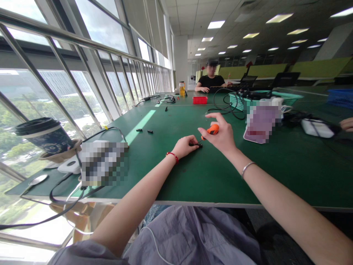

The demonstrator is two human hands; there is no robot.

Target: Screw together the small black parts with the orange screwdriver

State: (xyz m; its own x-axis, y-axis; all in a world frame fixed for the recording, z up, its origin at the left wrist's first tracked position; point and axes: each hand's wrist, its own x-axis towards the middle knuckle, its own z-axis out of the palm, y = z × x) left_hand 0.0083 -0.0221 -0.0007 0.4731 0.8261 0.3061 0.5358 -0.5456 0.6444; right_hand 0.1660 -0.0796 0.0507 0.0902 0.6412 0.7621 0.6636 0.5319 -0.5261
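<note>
My left hand (186, 144) rests on the green table (209, 173), its fingers closed on a small black part (198, 145) and pinning it to the surface. My right hand (221, 134) grips a screwdriver with an orange handle (212, 129); its thin shaft slants down and left to the black part. The index finger of my right hand is stretched out above the handle. A red cord circles my left wrist and a silver bangle my right.
Two more small black parts (143, 130) lie further left. A lidded paper cup (44, 137), a white charger and cables sit at the table's left end. A red box (199, 100), baskets and cables stand beyond; a person in black (211, 81) sits at the far end. Another person's hand (346, 124) shows at right.
</note>
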